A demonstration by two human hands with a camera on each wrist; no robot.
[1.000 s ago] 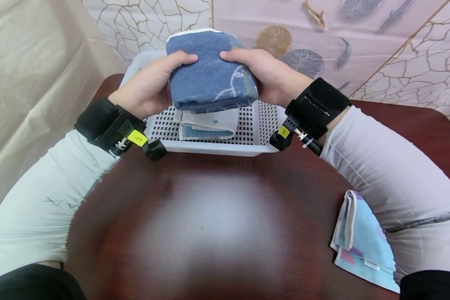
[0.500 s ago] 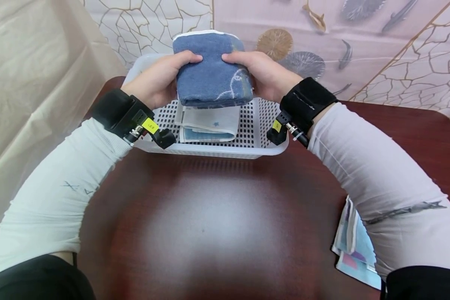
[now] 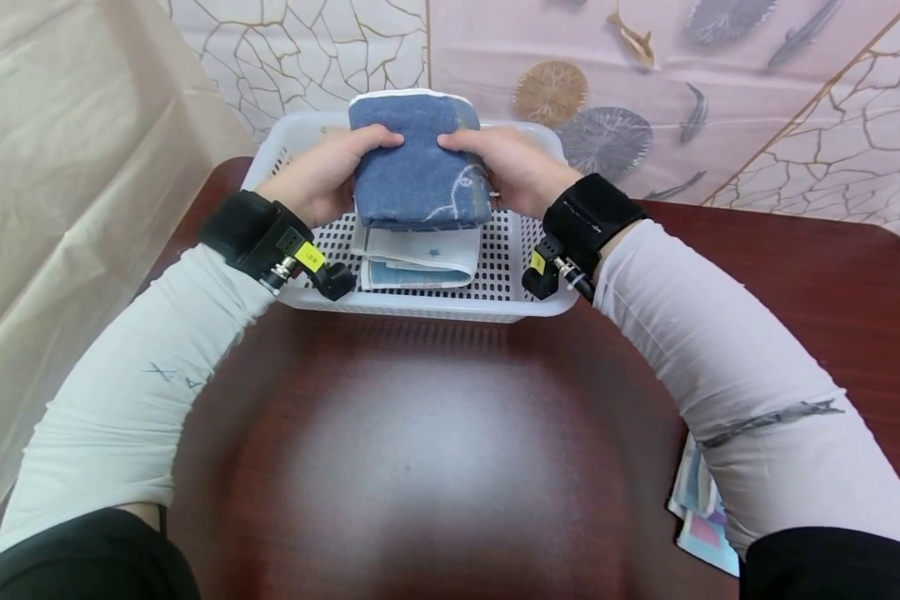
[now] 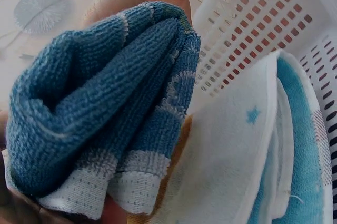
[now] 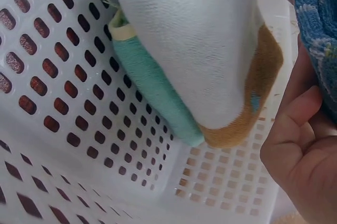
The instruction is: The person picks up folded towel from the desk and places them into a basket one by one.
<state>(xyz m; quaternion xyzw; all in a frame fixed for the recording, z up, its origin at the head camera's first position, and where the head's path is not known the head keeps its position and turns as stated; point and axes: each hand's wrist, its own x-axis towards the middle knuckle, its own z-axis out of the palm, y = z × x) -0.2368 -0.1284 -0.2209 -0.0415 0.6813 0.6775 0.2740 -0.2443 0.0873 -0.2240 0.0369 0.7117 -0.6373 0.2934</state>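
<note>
A folded blue towel (image 3: 420, 171) with a white edge and a pale line pattern is held over the white plastic basket (image 3: 435, 307). My left hand (image 3: 318, 171) grips its left side, thumb on top. On the opposite side my right hand (image 3: 521, 167) grips it the same way. Below lies a folded white towel (image 3: 420, 250) with a small blue star and a light blue inner side. The right wrist view shows this towel's brown patch, and a green towel (image 5: 152, 84) under it. In the left wrist view the blue towel's (image 4: 100, 97) folded layers hang just beside the white one.
A light blue towel (image 3: 701, 512) with pink and purple patches lies at the table's right, partly hidden by my right sleeve. The dark reddish table (image 3: 420, 433) spreads in front of the basket. A patterned cloth (image 3: 487, 50) hangs behind, and a beige cloth (image 3: 82, 167) hangs at left.
Both hands have shifted slightly inward and, over the last half second, lowered the blue towel toward the basket. My right sleeve now covers more of the light blue towel.
</note>
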